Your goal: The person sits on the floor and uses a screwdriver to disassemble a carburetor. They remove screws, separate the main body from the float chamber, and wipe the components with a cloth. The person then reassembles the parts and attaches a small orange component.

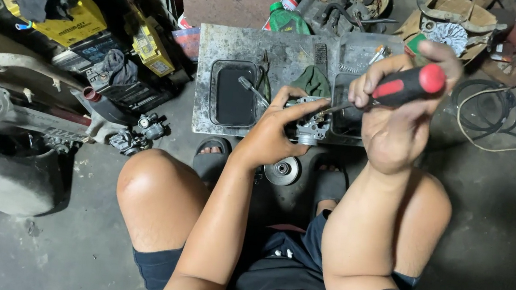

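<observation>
Bare concrete floor (pixel 499 214) lies open to the right; on the left, stacked batteries (pixel 79 25) and engine parts (pixel 141 134) crowd in, and a metal tray (pixel 231 43) blocks the way ahead.

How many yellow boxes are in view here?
2: a large yellow box at upper left among dark parts, and a smaller yellow box to its right, beside the metal tray. Clutter may hide others.

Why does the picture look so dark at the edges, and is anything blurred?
Head view: light falls mainly on the metal tray and the knees, the floor corners sink into shadow; the wide lens bends the edges; the right hand with the red-handled screwdriver looks slightly soft.
</observation>
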